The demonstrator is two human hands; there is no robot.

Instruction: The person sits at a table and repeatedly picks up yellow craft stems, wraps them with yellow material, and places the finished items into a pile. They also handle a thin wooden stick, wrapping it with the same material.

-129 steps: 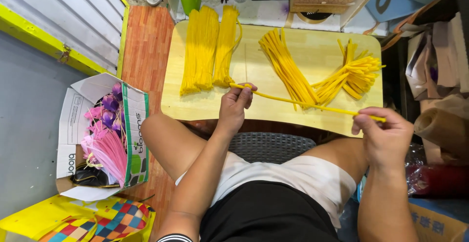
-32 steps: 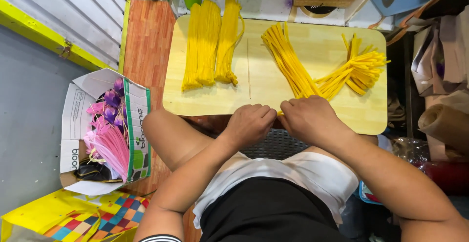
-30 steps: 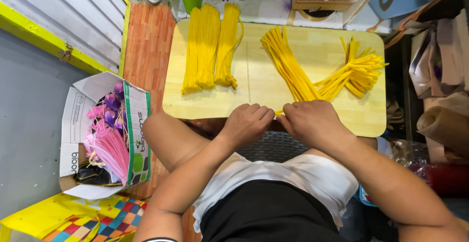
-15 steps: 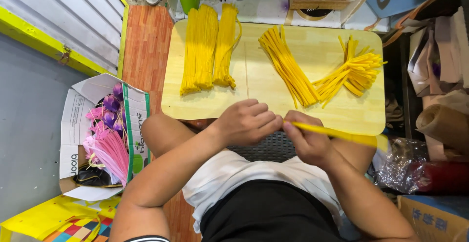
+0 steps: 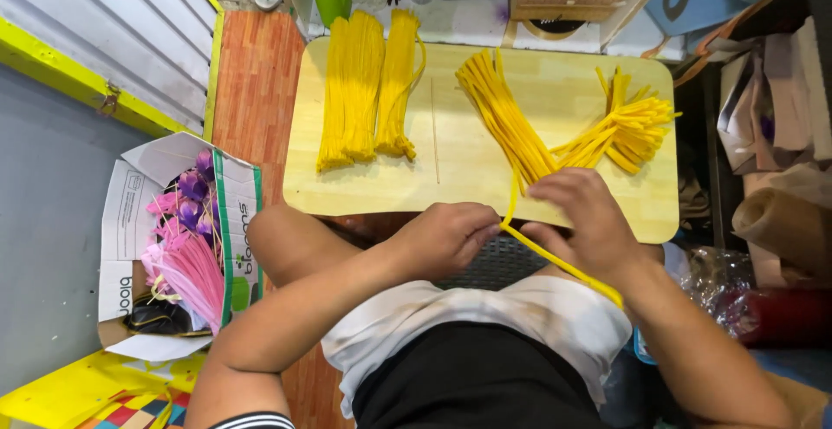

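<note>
Pinching a yellow pipe cleaner (image 5: 555, 260) between them, both hands meet just in front of the near edge of the worktop (image 5: 451, 147). The left hand (image 5: 446, 238) is curled closed with its fingertips nipping the wire at its bend. The right hand (image 5: 585, 221) is also clamped on it, fingers folded over, and the longer end runs from under that hand down toward the lap, while a short end rises from the bend to the worktop edge. The hands are close together, almost touching.

Just beyond the right hand a long bundle of yellow pipe cleaners (image 5: 503, 117) lies slanted on the wooden surface, and beside it, further right, a looser fan of shorter yellow pieces (image 5: 628, 126) spreads out. On the left half of the worktop two straight yellow bunches (image 5: 368, 91) lie side by side.

On the floor to the person's left stands an open cardboard box (image 5: 234, 221) holding pink and purple pieces (image 5: 186, 256). To the right a clear plastic bag (image 5: 719, 273) lies near a brown paper roll (image 5: 784, 225).
</note>
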